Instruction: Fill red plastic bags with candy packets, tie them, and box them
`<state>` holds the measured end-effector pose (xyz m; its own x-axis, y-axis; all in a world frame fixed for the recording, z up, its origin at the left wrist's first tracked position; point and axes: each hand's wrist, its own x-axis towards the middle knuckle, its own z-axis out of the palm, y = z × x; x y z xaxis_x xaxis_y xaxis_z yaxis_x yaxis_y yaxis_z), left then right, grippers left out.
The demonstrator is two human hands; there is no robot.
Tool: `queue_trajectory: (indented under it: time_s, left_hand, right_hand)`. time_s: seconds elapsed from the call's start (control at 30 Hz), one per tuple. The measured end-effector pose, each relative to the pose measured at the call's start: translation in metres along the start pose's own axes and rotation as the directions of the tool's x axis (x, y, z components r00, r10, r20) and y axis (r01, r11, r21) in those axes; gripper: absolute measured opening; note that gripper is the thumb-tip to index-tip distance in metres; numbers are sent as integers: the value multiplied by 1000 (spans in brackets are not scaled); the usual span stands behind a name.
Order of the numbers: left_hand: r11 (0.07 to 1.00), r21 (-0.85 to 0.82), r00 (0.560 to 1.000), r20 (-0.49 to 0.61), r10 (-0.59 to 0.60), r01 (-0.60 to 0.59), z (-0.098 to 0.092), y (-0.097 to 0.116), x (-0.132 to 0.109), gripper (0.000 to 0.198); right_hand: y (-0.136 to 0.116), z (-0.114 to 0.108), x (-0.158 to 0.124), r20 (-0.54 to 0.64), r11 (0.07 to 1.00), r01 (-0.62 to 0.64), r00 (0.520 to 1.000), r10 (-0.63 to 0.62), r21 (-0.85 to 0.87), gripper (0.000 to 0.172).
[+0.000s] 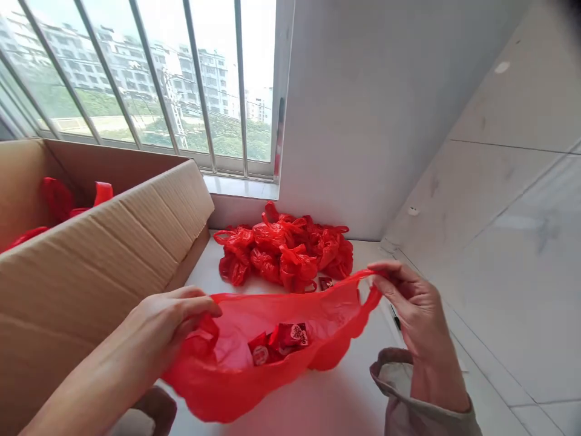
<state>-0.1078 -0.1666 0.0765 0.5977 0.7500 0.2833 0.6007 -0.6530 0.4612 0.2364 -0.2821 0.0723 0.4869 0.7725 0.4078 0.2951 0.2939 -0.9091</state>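
1. My left grip (167,327) was clenched on one rim of the red plastic bag (236,387).
2. My right grip (413,309) pinched the opposite handle, holding the bag open before me.
3. Small red packets (279,342) lay inside it.
4. Beyond, a pile of knotted red bags (285,251) sat against the wall.
5. A cardboard box (91,272) stood left.

One open red bag (236,387), one cardboard box (91,272).
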Motion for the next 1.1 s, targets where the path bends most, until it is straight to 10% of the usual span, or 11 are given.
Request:
queue_trajectory:
  time_s: [0.13, 0.3, 0.37, 0.47, 0.57, 0.7, 1.1]
  left_hand:
    - [1000, -24, 996, -86, -20, 18, -20, 44, 15, 29]
    - [986, -165, 979, -204, -23, -11, -21, 45, 21, 34]
    - [988, -147, 992, -120, 29, -47, -18, 38, 16, 37]
    - [996, -19, 995, 47, 86, -85, -4, 29, 2, 33]
    - [989, 146, 997, 70, 25, -35, 17, 29, -5, 32]
    - [941, 335, 998, 13, -60, 52, 36, 42, 8, 11]
    - [663, 721, 942, 42, -333, 202, 67, 43, 22, 32]
  right_hand:
    - [-7, 2, -10, -308, 996, 71, 950, -53, 48, 20]
    - [-25, 9, -30, -517, 998, 63, 854, -60, -12, 25]
    - [-23, 8, -31, -422, 990, 84, 898, -123, -109, 23]
    - [-15, 7, -25, 43, 925, 162, 987, -157, -345, 18]
    - [-13, 10, -21, 391, 847, 266, 917, -76, -460, 23]
    - [-16, 12, -26, 440, 811, 336, 891, -108, -480, 25]
    - [-19, 3, -26, 383, 759, 418, 892, -240, -499, 21]
